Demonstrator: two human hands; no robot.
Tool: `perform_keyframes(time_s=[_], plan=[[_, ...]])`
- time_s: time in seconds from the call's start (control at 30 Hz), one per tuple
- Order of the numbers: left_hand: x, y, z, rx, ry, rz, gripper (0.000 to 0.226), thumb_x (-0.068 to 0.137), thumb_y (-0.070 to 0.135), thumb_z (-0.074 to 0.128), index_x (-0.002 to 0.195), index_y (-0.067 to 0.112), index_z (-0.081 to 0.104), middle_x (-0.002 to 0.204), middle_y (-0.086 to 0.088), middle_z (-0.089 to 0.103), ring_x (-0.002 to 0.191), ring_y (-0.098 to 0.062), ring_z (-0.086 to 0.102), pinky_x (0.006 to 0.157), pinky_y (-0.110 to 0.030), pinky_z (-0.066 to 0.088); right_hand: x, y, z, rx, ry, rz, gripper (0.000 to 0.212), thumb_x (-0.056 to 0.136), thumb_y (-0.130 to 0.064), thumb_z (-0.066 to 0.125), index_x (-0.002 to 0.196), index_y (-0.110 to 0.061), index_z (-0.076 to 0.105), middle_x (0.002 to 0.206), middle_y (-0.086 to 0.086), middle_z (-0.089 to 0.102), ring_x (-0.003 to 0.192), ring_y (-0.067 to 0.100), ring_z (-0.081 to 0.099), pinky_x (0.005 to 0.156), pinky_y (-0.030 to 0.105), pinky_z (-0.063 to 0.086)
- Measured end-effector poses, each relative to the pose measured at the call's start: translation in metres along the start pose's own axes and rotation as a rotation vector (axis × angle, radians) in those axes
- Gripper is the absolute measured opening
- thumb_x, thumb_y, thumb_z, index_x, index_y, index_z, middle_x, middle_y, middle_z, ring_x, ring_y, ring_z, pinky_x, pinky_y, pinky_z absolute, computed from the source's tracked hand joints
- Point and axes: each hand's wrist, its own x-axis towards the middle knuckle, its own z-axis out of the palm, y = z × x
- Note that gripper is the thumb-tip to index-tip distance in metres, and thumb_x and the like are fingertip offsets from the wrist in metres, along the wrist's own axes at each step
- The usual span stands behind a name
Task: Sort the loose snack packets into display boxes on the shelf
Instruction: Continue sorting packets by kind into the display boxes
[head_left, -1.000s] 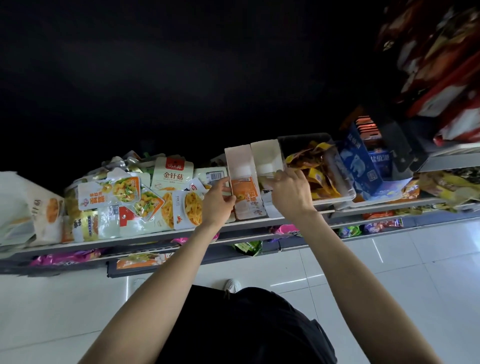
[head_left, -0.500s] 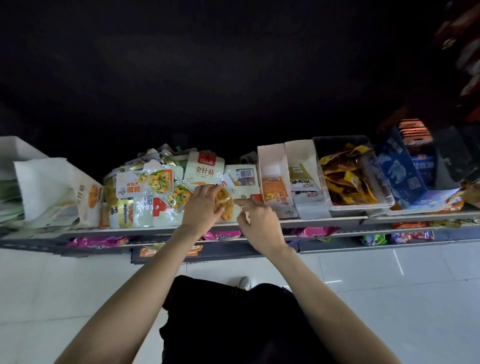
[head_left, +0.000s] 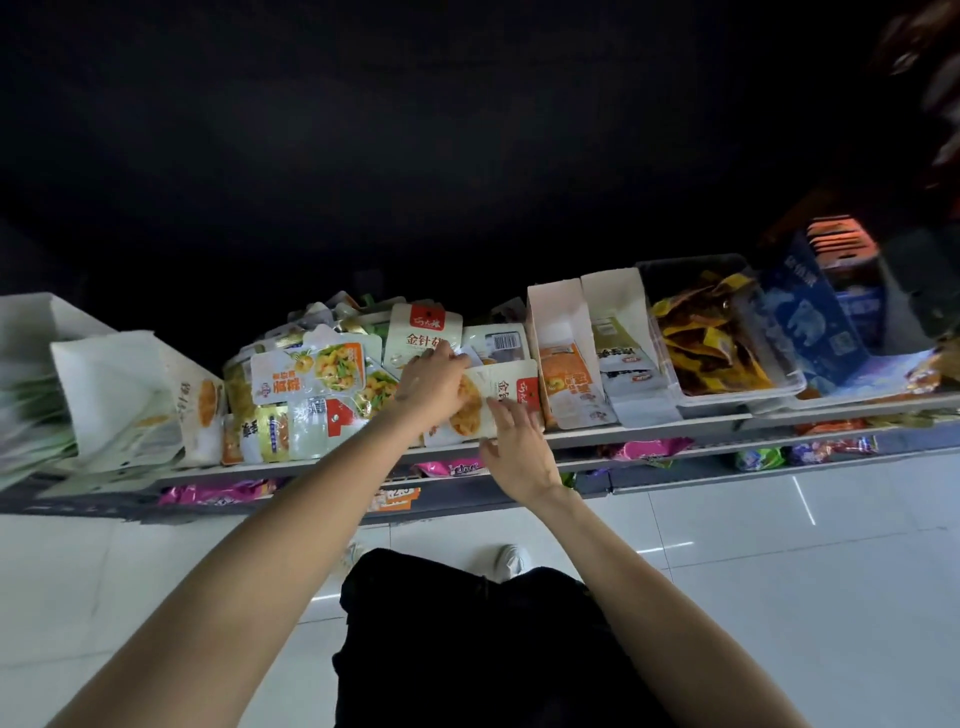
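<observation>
- Step in hand: picking one loose packet out of the heap for boxing. Looks like the pick phase, not the drop.
- Left hand sits on the white mushroom packet, fingers curled over its left edge. Reads as grasping it.
- Right hand reaches in from below, fingers fairly straight, tips touching the same packet's lower edge. No closed pinch visible, so I'd call it released and only steadying.
- That packet stands at the front of the shelf, just left of the white display boxes, on the right end of the loose pile.
- Pile is mixed: more packets with the same print behind it, yellow-green ones further left, all overlapping.
- Left box already holds orange packets. Box beside it holds grey-white ones. Clear bin further right holds yellow-brown packs.
- Most of the pile unsorted, so task is early to mid, my estimate.
- Next move calls for: lift the packet free without dragging neighbours off the front edge, then match print to box.
- None of the boxes in view clearly shows this print. Can't tell which one it belongs in.
- Risk: stacked slick packets may slide when one comes out.
</observation>
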Motion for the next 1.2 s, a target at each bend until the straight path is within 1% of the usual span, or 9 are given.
perform_keyframes(time_s=[0.2,0.3,0.4,0.53,0.7,0.87,0.93,1.03,1.2], plan=[[-0.07,-0.026,-0.049,-0.368,0.176,-0.017,0.024,0.088,0.037,0.063,0.109,0.024,0.063,0.092,0.003,0.071,0.052,-0.009,0.057,0.045,-0.024,0.04,-0.032,-0.012,-0.045,0.186,0.565,-0.145,0.054,0.08,-0.005,0.07,0.129,-0.003,0.047,0.116,0.013,0.053,0.108,0.023,0.048,0.081,0.03,0.048],[-0.118,-0.043,-0.059,-0.54,0.246,-0.025,0.025,0.085,0.032,0.066,0.109,0.024,0.066,0.102,0.014,0.066,0.078,-0.003,0.062,0.072,-0.016,0.05,-0.033,-0.021,-0.065,0.334,0.369,-0.145,0.075,0.078,-0.021,0.076,0.141,-0.011,0.035,0.133,0.007,0.046,0.121,0.013,0.041,0.09,0.023,0.039],[-0.156,-0.056,-0.059,-0.628,0.299,-0.072,0.022,0.082,0.035,0.064,0.103,0.029,0.064,0.093,0.027,0.057,0.085,0.013,0.052,0.075,-0.003,0.042,-0.026,-0.04,-0.067,0.533,-0.008,-0.212,0.052,0.08,-0.025,0.074,0.127,-0.024,0.051,0.107,-0.014,0.064,0.096,-0.003,0.06,0.084,0.012,0.046],[-0.194,-0.087,-0.044,-0.657,0.523,-0.191,0.041,0.082,0.043,0.062,0.111,0.014,0.067,0.101,0.005,0.066,0.086,-0.016,0.065,0.071,-0.03,0.055,-0.018,-0.091,-0.039,0.448,0.064,-0.315,0.012,0.086,-0.02,0.069,0.087,-0.008,0.067,0.069,-0.015,0.062,0.056,0.001,0.054,0.051,0.012,0.038],[-0.243,-0.168,-0.032,-0.592,0.853,-0.481,0.028,0.092,0.024,0.059,0.12,0.02,0.059,0.109,0.008,0.064,0.098,-0.012,0.057,0.078,-0.031,0.045,-0.007,-0.169,-0.008,0.659,0.019,-0.184,0.011,0.095,-0.016,0.056,0.099,-0.007,0.056,0.09,0.003,0.065,0.058,0.007,0.066,0.048,0.026,0.054],[-0.27,-0.251,0.0,-0.276,0.598,-0.421,0.05,0.072,0.027,0.07,0.119,0.016,0.059,0.11,-0.004,0.064,0.103,-0.023,0.053,0.084,-0.04,0.048,0.018,-0.233,0.023,0.718,0.053,-0.156,0.018,0.097,-0.013,0.051,0.114,-0.01,0.054,0.104,-0.002,0.063,0.077,0.015,0.07,0.054,0.027,0.057],[-0.27,-0.267,0.011,-0.191,0.455,-0.369,0.053,0.065,0.026,0.078,0.115,0.017,0.063,0.111,-0.002,0.065,0.105,-0.026,0.056,0.085,-0.043,0.05,0.03,-0.254,0.038,0.621,0.103,-0.192,0.021,0.097,-0.014,0.051,0.116,-0.008,0.055,0.108,-0.003,0.064,0.081,0.016,0.069,0.058,0.033,0.059],[-0.265,-0.274,0.021,-0.092,0.406,-0.322,0.046,0.058,0.018,0.087,0.101,0.018,0.071,0.098,0.003,0.069,0.098,-0.026,0.063,0.081,-0.039,0.051,0.045,-0.283,0.063,0.226,0.295,-0.406,0.017,0.094,-0.011,0.055,0.108,-0.005,0.062,0.067,0.001,0.063,0.045,0.017,0.054,0.036,0.027,0.042],[-0.256,-0.28,0.024,-0.05,0.511,-0.274,0.026,0.066,0.014,0.082,0.089,0.022,0.075,0.085,0.007,0.072,0.086,-0.02,0.065,0.074,-0.032,0.051,0.057,-0.325,0.1,-0.433,0.346,-0.673,0.042,0.05,0.006,0.078,0.085,-0.015,0.069,0.052,0.0,0.056,0.036,0.018,0.049,0.035,0.019,0.035]])
